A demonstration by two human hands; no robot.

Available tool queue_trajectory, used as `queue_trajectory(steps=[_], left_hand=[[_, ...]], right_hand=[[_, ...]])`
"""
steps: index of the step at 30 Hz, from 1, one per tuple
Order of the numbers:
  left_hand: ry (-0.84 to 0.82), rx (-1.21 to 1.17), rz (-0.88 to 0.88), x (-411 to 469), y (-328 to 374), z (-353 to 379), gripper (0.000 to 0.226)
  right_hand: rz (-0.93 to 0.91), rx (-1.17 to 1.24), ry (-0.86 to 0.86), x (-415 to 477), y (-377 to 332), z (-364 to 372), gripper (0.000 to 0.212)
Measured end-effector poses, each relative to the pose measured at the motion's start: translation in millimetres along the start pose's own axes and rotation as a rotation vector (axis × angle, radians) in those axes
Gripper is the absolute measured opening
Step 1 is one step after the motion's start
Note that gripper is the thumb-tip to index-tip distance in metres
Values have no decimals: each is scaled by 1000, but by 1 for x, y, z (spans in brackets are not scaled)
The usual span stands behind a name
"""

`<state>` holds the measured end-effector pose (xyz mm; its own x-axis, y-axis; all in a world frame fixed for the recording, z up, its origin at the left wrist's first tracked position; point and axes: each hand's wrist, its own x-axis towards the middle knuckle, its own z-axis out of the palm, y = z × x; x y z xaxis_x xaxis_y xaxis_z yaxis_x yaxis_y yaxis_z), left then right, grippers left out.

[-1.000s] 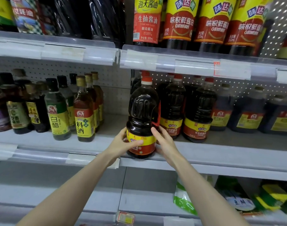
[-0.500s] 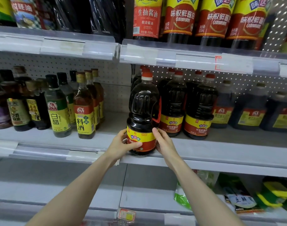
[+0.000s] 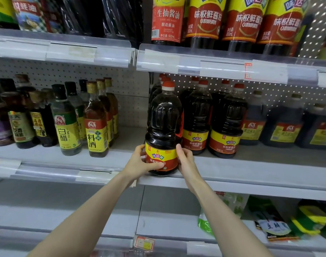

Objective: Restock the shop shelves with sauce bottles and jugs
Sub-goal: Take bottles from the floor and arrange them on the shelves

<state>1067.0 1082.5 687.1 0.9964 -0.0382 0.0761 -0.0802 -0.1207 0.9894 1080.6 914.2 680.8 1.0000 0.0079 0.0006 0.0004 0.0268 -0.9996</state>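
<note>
A large dark soy sauce jug [image 3: 163,115] with a red cap and a yellow-and-red label stands upright at the front of the middle shelf [image 3: 251,175]. My left hand [image 3: 138,162] grips its base from the left, thumb across the label. My right hand [image 3: 185,159] presses against the jug's right side with fingers nearly straight. More jugs of the same kind [image 3: 197,117] stand in rows right behind and to the right of it.
Slim vinegar and cooking wine bottles [image 3: 95,119] fill the shelf's left half, with a bare gap beside the jug. Darker squat jugs [image 3: 284,123] stand at far right. Tall sauce bottles [image 3: 203,17] line the upper shelf [image 3: 195,62]. Packets [image 3: 269,223] lie on the lower shelf.
The jug has slid a little further back onto the shelf and now stands flat on it. Both hands stayed on its base.
</note>
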Motion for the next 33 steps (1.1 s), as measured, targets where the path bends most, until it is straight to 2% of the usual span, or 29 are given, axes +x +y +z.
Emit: queue_trajectory(steps=[2,4,6,9,11,15,18,21,23,27,33], left_hand=[[-98,-20,-3,2,2,-3,86],[-115,-32,-8,3,2,-2,83],[-58,-40,-13,5,-1,-1,83],[44,8,6,4,-5,5,81],[77,29,24,3,-6,8,81],[10,12,11,2,-7,1,85],[-1,-7,16,0,-9,-2,84],[45,18,20,1,-10,0,81],[74,37,25,1,-11,1,80],[85,65,28,0,-11,3,82],[96,112,29,-2,-7,4,82]], right_hand=[[-25,4,7,-1,4,1,64],[-39,0,4,-2,5,0,60],[-47,7,6,-1,6,-2,60],[-44,15,-14,0,6,-2,71],[-40,35,-41,0,6,-2,69],[-41,43,-30,-5,6,-2,79],[-51,29,-23,-8,5,-1,67],[-51,7,-39,-7,4,-2,93],[-46,8,-57,-7,2,-2,101],[-36,8,-81,-8,-2,-2,83],[-25,12,-93,-6,-1,-3,81]])
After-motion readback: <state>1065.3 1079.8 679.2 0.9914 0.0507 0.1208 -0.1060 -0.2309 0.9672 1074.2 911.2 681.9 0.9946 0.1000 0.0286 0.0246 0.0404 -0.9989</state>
